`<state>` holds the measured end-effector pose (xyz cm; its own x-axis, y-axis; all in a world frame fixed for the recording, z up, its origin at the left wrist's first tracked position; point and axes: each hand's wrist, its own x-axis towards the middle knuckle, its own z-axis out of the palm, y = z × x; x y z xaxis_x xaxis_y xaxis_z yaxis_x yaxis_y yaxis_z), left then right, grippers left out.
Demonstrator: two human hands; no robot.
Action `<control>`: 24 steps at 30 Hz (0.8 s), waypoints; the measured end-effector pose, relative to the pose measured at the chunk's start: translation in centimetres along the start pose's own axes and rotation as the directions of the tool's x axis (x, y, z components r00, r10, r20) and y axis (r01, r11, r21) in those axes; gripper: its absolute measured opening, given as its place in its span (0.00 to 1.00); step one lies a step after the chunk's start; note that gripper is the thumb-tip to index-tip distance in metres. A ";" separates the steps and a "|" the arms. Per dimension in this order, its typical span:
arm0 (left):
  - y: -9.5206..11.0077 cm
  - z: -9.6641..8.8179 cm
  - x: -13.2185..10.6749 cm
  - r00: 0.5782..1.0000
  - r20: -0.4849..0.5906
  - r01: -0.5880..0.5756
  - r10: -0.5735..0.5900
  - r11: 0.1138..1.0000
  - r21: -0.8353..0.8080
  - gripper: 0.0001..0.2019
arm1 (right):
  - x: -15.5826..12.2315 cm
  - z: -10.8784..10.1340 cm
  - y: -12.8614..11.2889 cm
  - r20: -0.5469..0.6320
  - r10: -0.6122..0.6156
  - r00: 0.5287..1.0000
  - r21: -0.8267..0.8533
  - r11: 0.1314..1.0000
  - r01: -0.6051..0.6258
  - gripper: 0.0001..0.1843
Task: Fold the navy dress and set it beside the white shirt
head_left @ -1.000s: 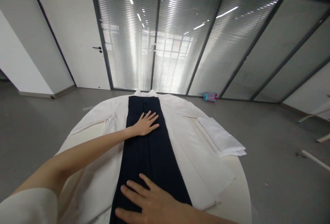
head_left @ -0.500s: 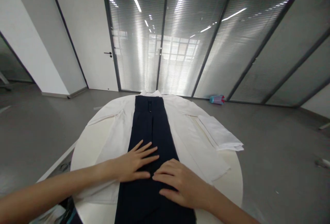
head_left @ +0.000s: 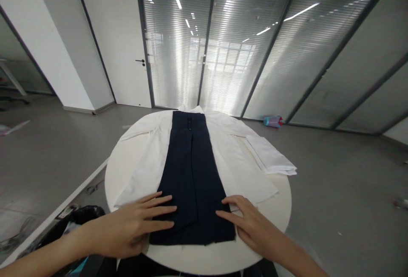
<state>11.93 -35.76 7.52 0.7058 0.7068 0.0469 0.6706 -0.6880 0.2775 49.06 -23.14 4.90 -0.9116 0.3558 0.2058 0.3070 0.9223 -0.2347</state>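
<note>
A long dark navy garment [head_left: 191, 171] is laid flat along the middle of a round white table [head_left: 283, 200], running from its far edge to its near edge, on top of a spread white garment [head_left: 232, 162] whose panels show to left and right. The left hand [head_left: 134, 226] is held open and flat, fingers spread, pressed palm down on the near left corner of the dark garment, with nothing gripped. The right hand [head_left: 251, 224] is likewise opened flat, fingers stretched toward the left, laid on the near right corner where dark cloth meets white; nothing is grasped. A folded white cloth [head_left: 270, 160] is placed at the right of the table, just beside the white garment. On the floor [head_left: 334, 175] beyond, near the glass wall [head_left: 223, 56], a small blue and pink bottle [head_left: 272, 120] is seen lying on its side
</note>
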 end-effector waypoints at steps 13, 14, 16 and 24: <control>-0.5 2.8 -0.2 1.000 -0.022 -0.017 0.018 1.000 0.026 0.32 | -0.8 1.6 -0.3 -0.170 -0.110 0.979 0.058 0.991 0.121 0.26; -0.6 2.6 -0.4 1.000 -0.028 -0.009 0.009 1.000 -0.016 0.32 | -0.6 1.2 -0.2 -0.168 -0.096 0.981 0.098 0.989 0.113 0.26; -0.9 1.8 -0.8 0.996 -0.078 0.025 -0.035 0.993 -0.118 0.31 | 0.0 0.2 0.0 -0.177 -0.053 0.983 0.184 0.979 0.086 0.27; -7.1 -2.8 3.3 0.707 -0.360 0.338 -0.608 0.738 -0.584 0.23 | 9.0 -3.4 4.6 -0.308 0.334 0.891 0.529 0.838 -0.132 0.14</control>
<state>8.88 -28.09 8.37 0.0091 0.9777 0.2099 0.6003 -0.1732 0.7808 43.19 -15.14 8.90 -0.6253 0.6717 0.3973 0.2325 0.6463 -0.7268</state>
